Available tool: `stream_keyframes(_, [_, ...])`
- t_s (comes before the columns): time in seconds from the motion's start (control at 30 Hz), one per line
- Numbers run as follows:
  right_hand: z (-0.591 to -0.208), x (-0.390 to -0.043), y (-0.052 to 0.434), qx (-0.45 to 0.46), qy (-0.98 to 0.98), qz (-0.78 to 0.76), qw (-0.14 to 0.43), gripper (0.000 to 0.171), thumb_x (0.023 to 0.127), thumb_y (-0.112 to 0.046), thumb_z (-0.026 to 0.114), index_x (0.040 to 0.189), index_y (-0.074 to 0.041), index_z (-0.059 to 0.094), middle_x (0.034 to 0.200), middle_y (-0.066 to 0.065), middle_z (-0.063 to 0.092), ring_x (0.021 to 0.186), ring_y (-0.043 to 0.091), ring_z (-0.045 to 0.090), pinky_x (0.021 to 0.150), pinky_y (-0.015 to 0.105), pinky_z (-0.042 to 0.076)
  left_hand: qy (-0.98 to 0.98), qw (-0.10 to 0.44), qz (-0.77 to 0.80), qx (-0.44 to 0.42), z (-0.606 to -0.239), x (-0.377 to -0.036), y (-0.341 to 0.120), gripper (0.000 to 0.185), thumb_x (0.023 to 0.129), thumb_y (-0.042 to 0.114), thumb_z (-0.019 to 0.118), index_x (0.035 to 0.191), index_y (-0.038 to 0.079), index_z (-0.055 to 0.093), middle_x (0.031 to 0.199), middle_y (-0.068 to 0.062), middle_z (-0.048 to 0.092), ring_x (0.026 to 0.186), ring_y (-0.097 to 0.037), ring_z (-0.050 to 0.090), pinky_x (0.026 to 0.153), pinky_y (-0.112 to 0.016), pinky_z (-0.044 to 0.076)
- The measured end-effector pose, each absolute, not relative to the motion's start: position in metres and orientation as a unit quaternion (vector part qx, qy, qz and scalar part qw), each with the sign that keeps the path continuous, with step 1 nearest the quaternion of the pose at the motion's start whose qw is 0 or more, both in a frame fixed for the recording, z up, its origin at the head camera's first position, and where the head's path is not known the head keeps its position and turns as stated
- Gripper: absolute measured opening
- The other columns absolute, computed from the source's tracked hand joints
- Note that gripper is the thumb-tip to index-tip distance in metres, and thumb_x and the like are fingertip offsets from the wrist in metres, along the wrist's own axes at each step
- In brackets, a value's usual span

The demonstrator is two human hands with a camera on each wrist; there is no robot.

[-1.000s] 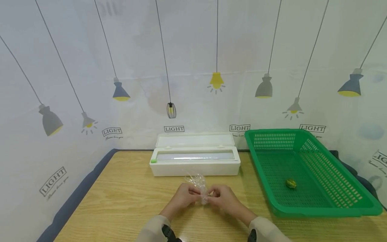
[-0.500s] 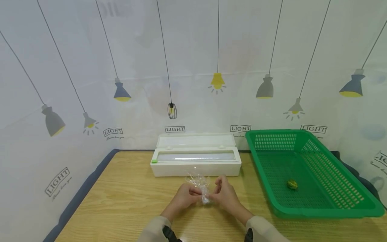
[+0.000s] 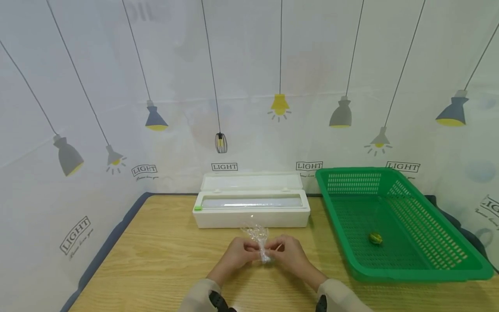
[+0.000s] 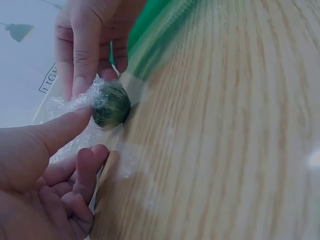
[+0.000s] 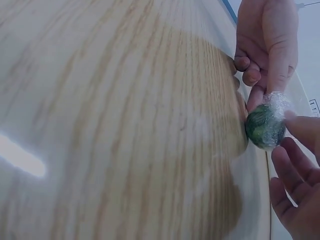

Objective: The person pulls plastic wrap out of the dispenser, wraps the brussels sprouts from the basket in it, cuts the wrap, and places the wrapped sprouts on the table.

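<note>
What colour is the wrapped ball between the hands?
Dark green ball under clear wrap; clearest in the left wrist view.

Wooden table (image 3: 163, 260), white dispenser box (image 3: 252, 211), green basket (image 3: 393, 225)

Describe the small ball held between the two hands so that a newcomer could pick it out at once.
On the wooden table, just in front of the white dispenser box, both hands pinch a small dark green ball. Unlike the loose ball in the green basket, it is wrapped in crinkled clear film.

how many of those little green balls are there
2. One green ball, wrapped in clear film, is pinched between the left hand and right hand above the table. The other lies in the green basket. No others are visible.
</note>
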State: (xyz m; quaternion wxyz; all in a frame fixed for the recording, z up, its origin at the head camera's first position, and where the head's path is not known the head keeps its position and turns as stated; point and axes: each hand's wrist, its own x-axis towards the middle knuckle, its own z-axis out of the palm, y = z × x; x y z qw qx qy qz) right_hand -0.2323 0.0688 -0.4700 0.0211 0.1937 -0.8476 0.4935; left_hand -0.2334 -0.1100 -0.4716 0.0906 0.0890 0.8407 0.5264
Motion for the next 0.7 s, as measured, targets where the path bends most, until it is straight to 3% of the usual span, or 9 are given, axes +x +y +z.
stream_keyframes(0.27, [-0.4677,-0.2312,0.0697,0.207,-0.854,0.477,0.002,0.008,0.079,-0.008,0.07,0.086,-0.005,0.072,0.079,-0.001,0.057,0.073,0.013,0.05,0.061,0.022,0.045,0.825,0.097,0.549,0.092,-0.474,-0.2339,-0.1105,0.032,0.077,0.003,0.071,0.105,-0.008,0.06,0.09,-0.012,0.066,0.08,-0.017,0.061,0.065,-0.028,0.052])
stream_keyframes(0.47, [-0.4691,-0.2315,0.0745,0.233,-0.835,0.497,-0.036,0.021,0.075,-0.013,0.075,0.093,-0.003,0.069,0.085,0.006,0.054,0.075,0.018,0.052,0.064,0.024,0.046,0.804,0.094,0.578,0.103,-0.4761,-0.2341,-0.1106,0.027,0.077,-0.002,0.069,0.101,-0.009,0.059,0.092,-0.015,0.065,0.083,-0.022,0.061,0.064,-0.029,0.052])
stream_keyframes(0.7, [-0.4734,-0.2343,0.0776,0.243,-0.819,0.514,-0.075,0.029,0.071,-0.003,0.076,0.098,-0.002,0.065,0.089,0.006,0.053,0.077,0.019,0.055,0.066,0.024,0.048,0.797,0.085,0.588,0.106,-0.4748,-0.2322,-0.1104,0.028,0.076,-0.005,0.067,0.101,-0.012,0.057,0.092,-0.018,0.064,0.083,-0.024,0.061,0.064,-0.032,0.052])
